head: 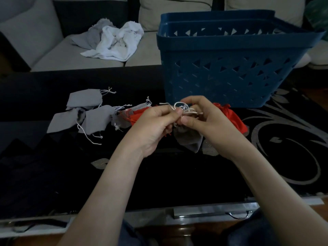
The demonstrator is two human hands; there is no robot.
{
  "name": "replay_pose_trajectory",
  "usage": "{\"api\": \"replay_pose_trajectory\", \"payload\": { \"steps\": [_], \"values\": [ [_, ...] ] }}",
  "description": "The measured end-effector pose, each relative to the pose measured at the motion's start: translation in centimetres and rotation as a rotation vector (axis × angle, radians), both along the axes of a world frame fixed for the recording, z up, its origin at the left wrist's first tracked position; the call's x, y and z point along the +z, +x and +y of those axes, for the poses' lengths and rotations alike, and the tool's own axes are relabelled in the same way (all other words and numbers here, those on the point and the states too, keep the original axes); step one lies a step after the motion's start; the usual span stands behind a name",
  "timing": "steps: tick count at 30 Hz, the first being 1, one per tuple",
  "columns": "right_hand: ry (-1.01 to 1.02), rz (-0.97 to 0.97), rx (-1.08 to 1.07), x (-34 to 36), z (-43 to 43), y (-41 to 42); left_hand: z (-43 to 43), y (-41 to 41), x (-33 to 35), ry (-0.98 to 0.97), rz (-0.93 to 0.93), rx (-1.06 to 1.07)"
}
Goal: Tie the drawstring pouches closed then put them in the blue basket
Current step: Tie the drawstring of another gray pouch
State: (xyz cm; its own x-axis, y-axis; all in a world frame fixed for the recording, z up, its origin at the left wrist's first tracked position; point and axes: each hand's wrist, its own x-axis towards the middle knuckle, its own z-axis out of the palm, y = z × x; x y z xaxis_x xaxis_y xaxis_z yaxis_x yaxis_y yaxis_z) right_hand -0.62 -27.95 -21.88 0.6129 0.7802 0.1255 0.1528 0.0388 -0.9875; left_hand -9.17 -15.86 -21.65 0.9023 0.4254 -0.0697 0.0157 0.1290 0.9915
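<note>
Pouch, small grey cloth drawstring (189,139): light, limp; white cord (181,106) pinched by fingers of left hand (156,125) and right hand (204,119).

Basket (230,71) right rear on table (35,103); loose pouches (85,112) left (overlapping); sofa (53,55) behind table.

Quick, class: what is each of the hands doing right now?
Left hand: closed, pinching the white drawstring of the grey pouch.
Right hand: closed on the same drawstring.
</note>
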Motion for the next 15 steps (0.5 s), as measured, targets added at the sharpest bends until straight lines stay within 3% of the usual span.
{"api": "replay_pose_trajectory", "payload": {
  "steps": [10, 15],
  "values": [
    [0.065, 0.101, 0.029, 0.12, 0.16, -0.64, -0.03, -0.21, 0.49, -0.041, -0.069, 0.019],
    [0.065, 0.105, 0.004, -0.1, 0.37, -0.44, 0.14, -0.36, 0.42, 0.132, -0.075, 0.055]
  ]
}}
